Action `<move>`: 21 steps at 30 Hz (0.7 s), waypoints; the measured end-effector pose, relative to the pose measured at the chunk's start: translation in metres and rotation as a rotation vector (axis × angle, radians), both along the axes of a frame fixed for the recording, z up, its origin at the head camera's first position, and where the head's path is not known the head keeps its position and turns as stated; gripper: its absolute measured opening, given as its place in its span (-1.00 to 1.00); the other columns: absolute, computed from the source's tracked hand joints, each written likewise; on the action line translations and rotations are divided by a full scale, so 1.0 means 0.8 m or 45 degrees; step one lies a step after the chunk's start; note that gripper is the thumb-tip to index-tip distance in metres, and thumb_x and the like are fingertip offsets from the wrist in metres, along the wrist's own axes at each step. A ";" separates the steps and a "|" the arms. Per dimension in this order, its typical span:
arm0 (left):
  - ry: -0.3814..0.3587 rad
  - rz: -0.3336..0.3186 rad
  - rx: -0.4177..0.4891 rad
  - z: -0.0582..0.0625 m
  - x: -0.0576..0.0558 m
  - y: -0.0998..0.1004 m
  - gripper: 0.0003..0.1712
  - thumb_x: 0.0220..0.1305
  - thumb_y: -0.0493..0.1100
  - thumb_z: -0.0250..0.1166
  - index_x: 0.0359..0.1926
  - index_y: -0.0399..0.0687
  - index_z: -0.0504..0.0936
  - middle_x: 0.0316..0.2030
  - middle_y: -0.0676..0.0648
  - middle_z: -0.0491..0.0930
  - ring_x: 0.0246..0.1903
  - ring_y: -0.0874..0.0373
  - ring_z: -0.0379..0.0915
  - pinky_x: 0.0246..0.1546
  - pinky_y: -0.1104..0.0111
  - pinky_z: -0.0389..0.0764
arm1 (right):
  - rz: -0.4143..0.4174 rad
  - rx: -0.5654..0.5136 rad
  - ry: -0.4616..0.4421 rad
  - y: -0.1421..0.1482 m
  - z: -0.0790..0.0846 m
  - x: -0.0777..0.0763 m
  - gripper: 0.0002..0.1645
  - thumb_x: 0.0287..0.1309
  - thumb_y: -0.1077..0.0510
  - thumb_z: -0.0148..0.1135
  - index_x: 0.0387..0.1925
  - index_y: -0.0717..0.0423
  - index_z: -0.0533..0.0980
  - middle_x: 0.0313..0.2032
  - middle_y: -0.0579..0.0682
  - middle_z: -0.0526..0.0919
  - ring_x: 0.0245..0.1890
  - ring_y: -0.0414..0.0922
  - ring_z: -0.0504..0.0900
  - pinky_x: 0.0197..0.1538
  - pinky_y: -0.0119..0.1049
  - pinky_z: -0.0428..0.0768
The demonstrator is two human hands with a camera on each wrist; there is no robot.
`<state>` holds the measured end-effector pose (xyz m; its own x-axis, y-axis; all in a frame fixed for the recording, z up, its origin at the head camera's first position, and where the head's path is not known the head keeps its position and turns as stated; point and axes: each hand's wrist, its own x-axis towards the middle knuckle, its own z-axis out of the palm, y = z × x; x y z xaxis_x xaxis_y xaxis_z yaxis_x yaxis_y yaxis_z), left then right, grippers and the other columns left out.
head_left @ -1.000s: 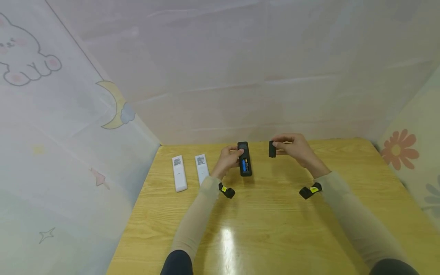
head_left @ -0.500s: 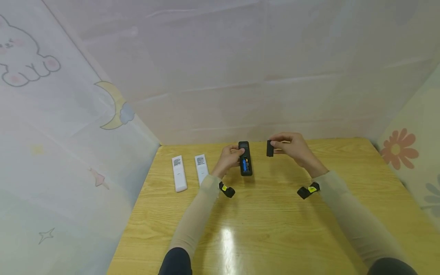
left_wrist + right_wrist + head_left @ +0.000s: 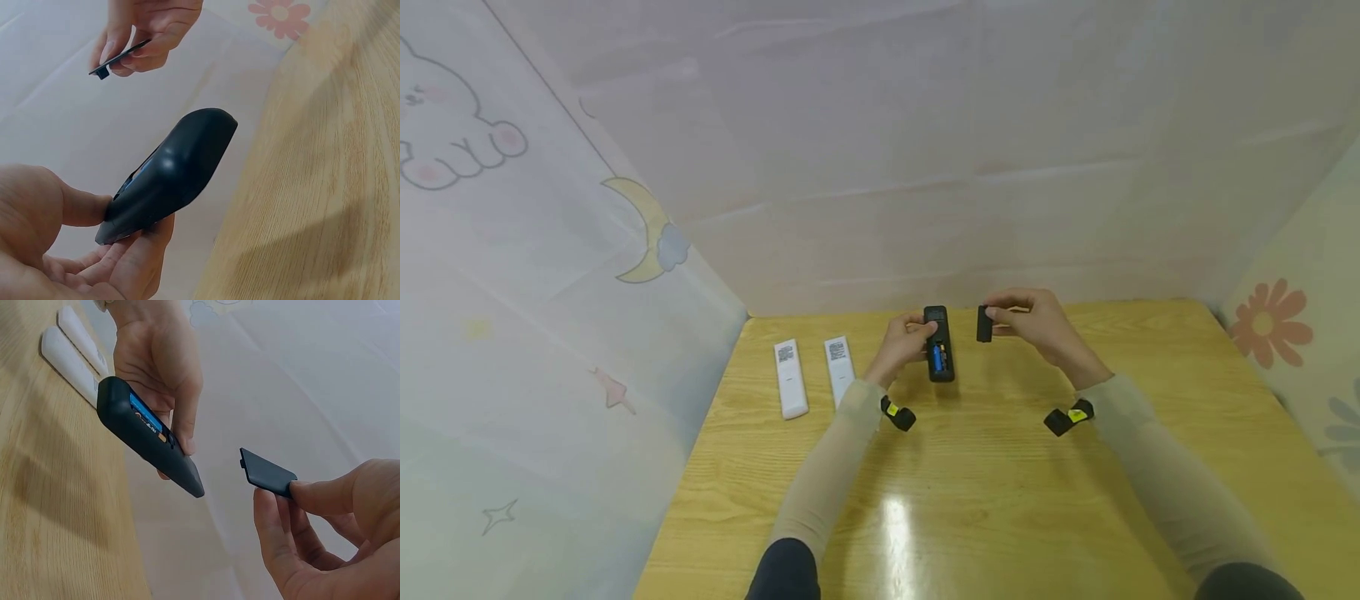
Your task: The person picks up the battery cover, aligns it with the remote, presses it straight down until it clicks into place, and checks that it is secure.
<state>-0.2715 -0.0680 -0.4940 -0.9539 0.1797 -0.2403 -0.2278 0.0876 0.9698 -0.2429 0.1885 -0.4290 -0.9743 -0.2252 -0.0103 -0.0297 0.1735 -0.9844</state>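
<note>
My left hand (image 3: pixel 901 346) grips a black remote control (image 3: pixel 938 333) near its far end, thumb on the back face. Its battery compartment is uncovered and faces up; a blue battery (image 3: pixel 145 414) and part of an orange-tipped one show inside. Between thumb and fingers, my right hand (image 3: pixel 1033 327) pinches a flat black battery cover (image 3: pixel 984 323) by one end, with a small tab at its free end. A short gap separates the cover from the remote, which is held above the table in the right wrist view. The remote's underside appears in the left wrist view.
Two white remotes (image 3: pixel 792 379) (image 3: pixel 839 367) lie on the wooden table (image 3: pixel 970 492) to the left, the nearer one partly behind the left forearm. A pale printed sheet (image 3: pixel 865 167) rises as a wall along the table's back edge.
My right hand has moved a little left with the battery cover, narrowing the gap to the black remote. The left hand and remote have shifted slightly right.
</note>
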 end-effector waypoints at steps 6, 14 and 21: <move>0.016 0.018 0.026 -0.003 0.000 0.002 -0.53 0.57 -0.08 0.31 0.32 -0.24 0.50 0.15 -0.28 0.69 -0.04 -0.07 0.78 -0.05 0.12 0.84 | 0.006 -0.004 0.010 -0.003 -0.001 0.001 -0.59 0.54 0.28 0.22 0.28 0.45 0.54 0.26 0.37 0.54 -0.06 -0.28 0.76 0.08 -0.22 0.79; 0.014 0.024 0.008 -0.002 0.001 0.003 -0.45 0.57 -0.04 0.32 0.40 -0.22 0.47 0.27 -0.28 0.64 0.04 -0.05 0.75 -0.01 0.11 0.83 | 0.021 -0.012 0.009 -0.008 0.001 0.000 -0.61 0.54 0.31 0.21 0.27 0.45 0.55 0.28 0.37 0.52 -0.06 -0.29 0.75 0.09 -0.21 0.79; 0.007 0.014 -0.005 -0.002 0.003 0.004 -0.43 0.58 -0.03 0.31 0.43 -0.21 0.45 0.30 -0.29 0.62 0.06 -0.08 0.74 0.02 0.09 0.82 | 0.026 -0.008 0.007 -0.012 -0.001 -0.001 -0.62 0.54 0.32 0.20 0.27 0.44 0.55 0.26 0.35 0.52 -0.05 -0.28 0.75 0.08 -0.23 0.79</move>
<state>-0.2694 -0.0647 -0.4956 -0.9571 0.1684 -0.2360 -0.2237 0.0889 0.9706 -0.2434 0.1790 -0.4299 -0.9694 -0.2455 -0.0037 -0.0384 0.1663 -0.9853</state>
